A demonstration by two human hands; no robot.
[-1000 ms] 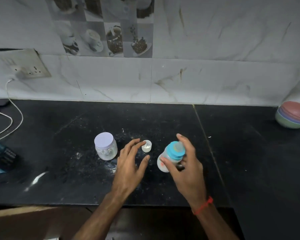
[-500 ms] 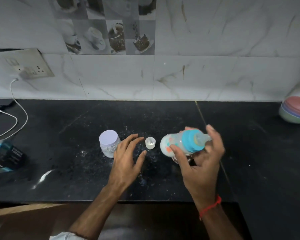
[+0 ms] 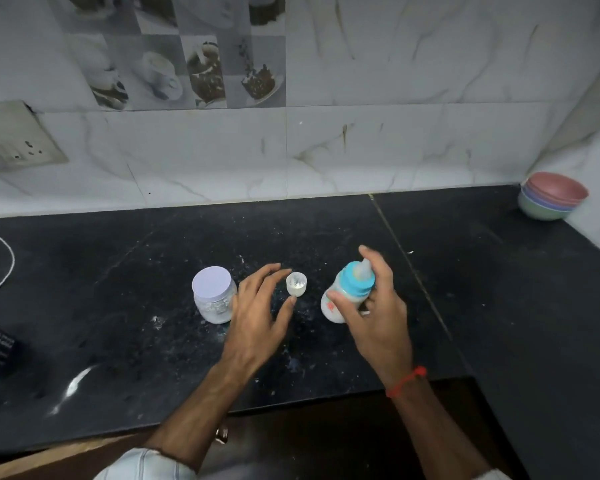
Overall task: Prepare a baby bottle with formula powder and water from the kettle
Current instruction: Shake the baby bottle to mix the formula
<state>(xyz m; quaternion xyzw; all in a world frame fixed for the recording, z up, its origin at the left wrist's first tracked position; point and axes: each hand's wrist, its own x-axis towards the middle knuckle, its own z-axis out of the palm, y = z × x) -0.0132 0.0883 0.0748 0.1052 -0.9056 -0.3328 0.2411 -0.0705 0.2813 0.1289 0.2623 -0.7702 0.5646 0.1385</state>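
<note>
A black stone countertop (image 3: 153,265), dusted with white powder, runs beneath a marbled tile wall (image 3: 395,133). Far out past the right hand's grip, against the corner, sits a stack of pastel bowls (image 3: 551,199). The right hand (image 3: 378,313) grips a baby bottle (image 3: 343,296) with a blue collar and teat, thumb curled round the near side and fingers wrapped behind it; the bottle leans slightly and holds milky white liquid (whether its base touches the counter cannot be told). Just to the left of that grip the left hand (image 3: 260,313) hovers with fingers spread and relaxed, holding nothing. Close beyond its fingertips stands a small white cap (image 3: 296,284) with powder inside. Touching or just beside the left hand's outer edge is a clear formula jar (image 3: 213,296) with a pale lilac lid. A red thread bracelet (image 3: 407,381) circles the right wrist.
</note>
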